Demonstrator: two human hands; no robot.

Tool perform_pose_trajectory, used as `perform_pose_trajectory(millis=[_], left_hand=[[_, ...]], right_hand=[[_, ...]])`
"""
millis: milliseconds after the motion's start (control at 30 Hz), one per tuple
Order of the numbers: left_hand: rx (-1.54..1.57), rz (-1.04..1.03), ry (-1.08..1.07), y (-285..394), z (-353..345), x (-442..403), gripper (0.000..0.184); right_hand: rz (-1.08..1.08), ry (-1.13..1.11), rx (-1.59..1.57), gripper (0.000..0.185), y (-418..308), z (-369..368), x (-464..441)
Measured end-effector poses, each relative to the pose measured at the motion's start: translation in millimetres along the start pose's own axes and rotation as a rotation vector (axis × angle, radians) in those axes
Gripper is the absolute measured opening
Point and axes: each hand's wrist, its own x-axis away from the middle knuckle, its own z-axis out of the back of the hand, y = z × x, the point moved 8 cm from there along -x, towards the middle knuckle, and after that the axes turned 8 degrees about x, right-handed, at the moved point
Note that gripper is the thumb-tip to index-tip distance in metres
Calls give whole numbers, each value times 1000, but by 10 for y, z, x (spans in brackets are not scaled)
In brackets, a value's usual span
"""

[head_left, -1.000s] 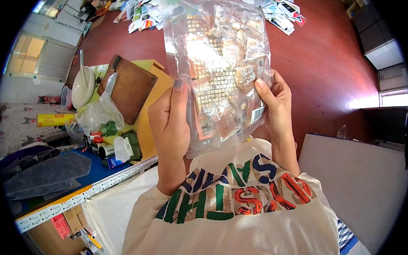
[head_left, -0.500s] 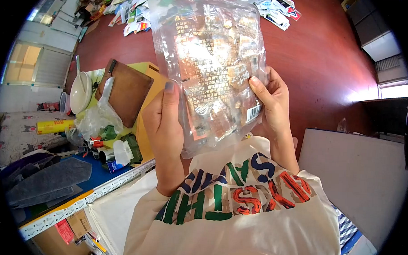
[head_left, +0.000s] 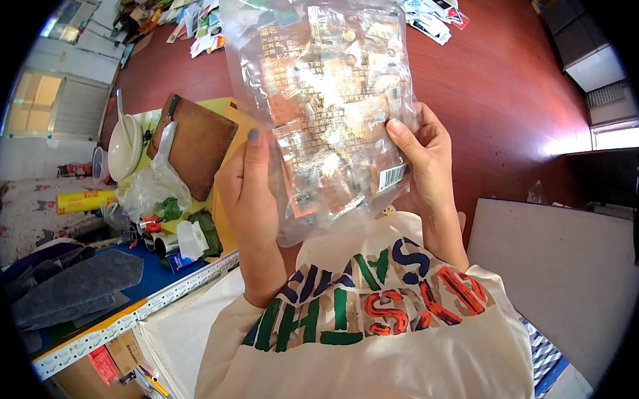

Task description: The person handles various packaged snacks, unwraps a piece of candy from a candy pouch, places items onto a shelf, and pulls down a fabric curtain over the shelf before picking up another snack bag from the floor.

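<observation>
A clear plastic food package [head_left: 329, 115] with gold printed lettering and a barcode near its lower right corner is held up before my chest. Smaller packets show through the shiny film. My right hand [head_left: 427, 147] grips the right edge, thumb on the front and fingers behind. At the left edge is my left hand [head_left: 253, 190], its thumb pointing up along the side and its fingers mostly hidden behind the package. Glare washes out part of the print.
On the left table stand a brown cutting board [head_left: 195, 142], a white bowl [head_left: 126, 147], a knife [head_left: 164, 145], a yellow roll [head_left: 85, 201] and grey cloths [head_left: 77, 282]. Papers [head_left: 199, 23] lie heaped on the red floor [head_left: 499, 86]. A pale board [head_left: 542, 270] is at the right.
The package has shifted slightly left and tilted, so its glare has moved. My left hand has gone a little to the left with it; my right hand has barely moved.
</observation>
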Motion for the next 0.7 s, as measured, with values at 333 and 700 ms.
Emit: perform_pose_trajectory(millis=[333, 700], left_hand=[[-10, -24, 11, 20, 21, -22, 40], [15, -8, 11, 28, 15, -37, 37]], right_hand=[[-1, 2, -7, 36, -19, -28, 2], [18, 8, 40, 30, 4, 5, -29]])
